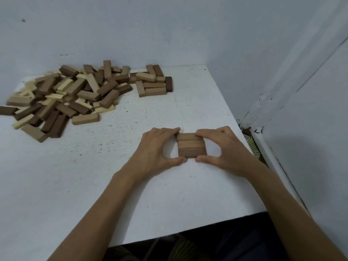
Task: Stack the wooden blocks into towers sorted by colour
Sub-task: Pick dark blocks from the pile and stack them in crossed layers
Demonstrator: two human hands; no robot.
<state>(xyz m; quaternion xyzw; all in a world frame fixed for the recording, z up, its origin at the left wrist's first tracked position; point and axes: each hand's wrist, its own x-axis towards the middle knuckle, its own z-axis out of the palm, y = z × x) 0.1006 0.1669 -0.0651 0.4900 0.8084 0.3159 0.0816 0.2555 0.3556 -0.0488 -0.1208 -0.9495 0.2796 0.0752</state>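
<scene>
Three mid-brown blocks (191, 146) lay flat and side by side on the white table (94, 176), long edges touching, forming a neat square layer near the table's right side. Their grain ran left to right, and the seams between them showed as thin dark lines.

Both hands pinched this layer from opposite ends. The left hand (154, 151) curved around the left end, its fingertips (174, 131) at the far corner and its thumb (180, 160) pressed at the near corner. The right hand (224, 149) mirrored it — fingers over the far right corner, thumb (200, 159) at the near edge. Each hand was partly closed, thumb and fingers spread just wide enough to span the three blocks, squeezing them together. Whether the layer was lifted off the surface or resting on it could not be told for certain, though it appeared to sit on the table.

Well apart, toward the far left, a loose heap of blocks (62, 97) sprawled across the table — pale cream, mid-brown and dark brown pieces jumbled over one another. At its right edge a smaller cluster of mid-brown blocks (152, 83) lay flatter, with a dark piece standing beside it.

The table was speckled with small dark marks and stood in a corner of pale walls (188, 31)
</scene>
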